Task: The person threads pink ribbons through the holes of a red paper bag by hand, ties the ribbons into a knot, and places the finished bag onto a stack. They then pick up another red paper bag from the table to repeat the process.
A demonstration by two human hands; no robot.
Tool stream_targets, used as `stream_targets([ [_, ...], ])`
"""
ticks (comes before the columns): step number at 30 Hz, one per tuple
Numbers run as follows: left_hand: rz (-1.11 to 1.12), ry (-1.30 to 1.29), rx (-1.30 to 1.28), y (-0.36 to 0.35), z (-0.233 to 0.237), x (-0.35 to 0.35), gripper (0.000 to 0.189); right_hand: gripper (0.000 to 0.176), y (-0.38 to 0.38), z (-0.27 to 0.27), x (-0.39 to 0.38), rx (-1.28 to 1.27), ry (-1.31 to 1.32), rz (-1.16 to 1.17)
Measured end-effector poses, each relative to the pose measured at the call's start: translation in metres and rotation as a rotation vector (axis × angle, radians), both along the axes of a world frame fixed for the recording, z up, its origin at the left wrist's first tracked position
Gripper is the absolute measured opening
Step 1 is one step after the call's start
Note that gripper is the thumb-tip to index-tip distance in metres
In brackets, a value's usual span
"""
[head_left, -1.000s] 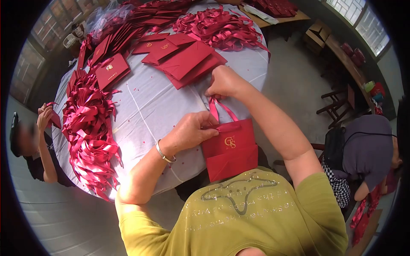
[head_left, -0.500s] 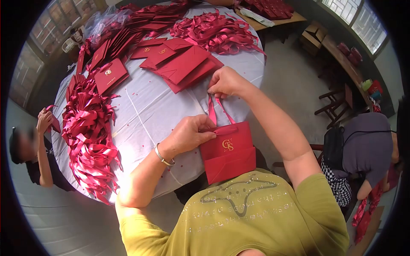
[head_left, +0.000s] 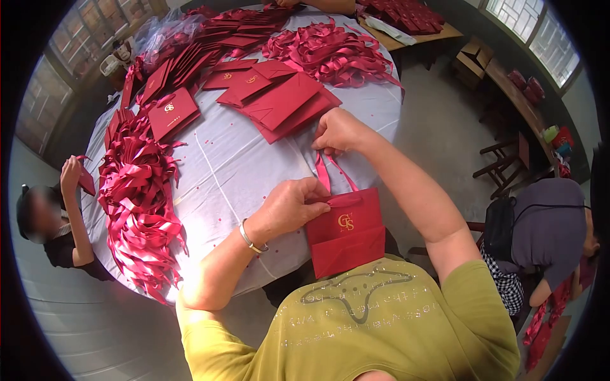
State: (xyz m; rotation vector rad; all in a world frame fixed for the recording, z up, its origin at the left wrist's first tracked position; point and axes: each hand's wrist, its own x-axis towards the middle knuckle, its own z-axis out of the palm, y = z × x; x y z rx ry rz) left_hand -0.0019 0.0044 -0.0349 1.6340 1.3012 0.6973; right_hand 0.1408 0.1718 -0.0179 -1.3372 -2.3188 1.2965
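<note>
A small red paper gift bag (head_left: 348,238) with gold lettering hangs upright against my chest, at the edge of the table. My left hand (head_left: 289,206) pinches the bag's top rim at its left corner, by the ribbon along the opening. Above it, my right hand (head_left: 340,131) is closed on the pink-red ribbon handle (head_left: 324,173) and holds its loop up taut. Just beyond my right hand lie several flat red bags (head_left: 286,101), overlapping on the white-covered table (head_left: 235,165).
Loose ribbons are heaped at the left (head_left: 140,209) and at the back (head_left: 330,54). More folded bags (head_left: 178,70) stand in rows behind. A co-worker (head_left: 47,216) sits at the left; another person (head_left: 546,228) bends over at the right, near a wooden stool (head_left: 505,162).
The view has shifted slightly, so the table and bags sit a little lower and to the right. My grip on the bag and ribbon looks the same.
</note>
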Motion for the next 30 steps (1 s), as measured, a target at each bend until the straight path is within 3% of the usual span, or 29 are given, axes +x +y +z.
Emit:
stream_targets([
  [7, -0.005, 0.027, -0.031, -0.005, 0.014, 0.007, 0.018, 0.012, -0.004, 0.002, -0.001, -0.01, 0.017, 0.013],
  [9, -0.007, 0.042, -0.049, -0.006, 0.017, 0.008, 0.019, 0.009, -0.006, 0.007, -0.004, 0.118, -0.11, 0.082],
  [16, -0.024, 0.073, 0.044, -0.011, 0.017, 0.012, 0.019, 0.008, -0.009, 0.01, -0.004, 0.162, -0.158, 0.069],
  [19, -0.032, 0.067, 0.058, -0.011, 0.015, 0.012, 0.019, 0.01, -0.006, 0.009, 0.005, 0.054, -0.072, 0.041],
  [21, -0.03, 0.056, 0.084, -0.011, 0.011, 0.012, 0.02, 0.01, -0.003, 0.011, 0.014, -0.156, 0.149, 0.029],
  [30, -0.039, 0.05, 0.01, -0.009, 0.012, 0.012, 0.02, 0.018, -0.005, -0.003, 0.022, -0.126, 0.095, 0.139],
])
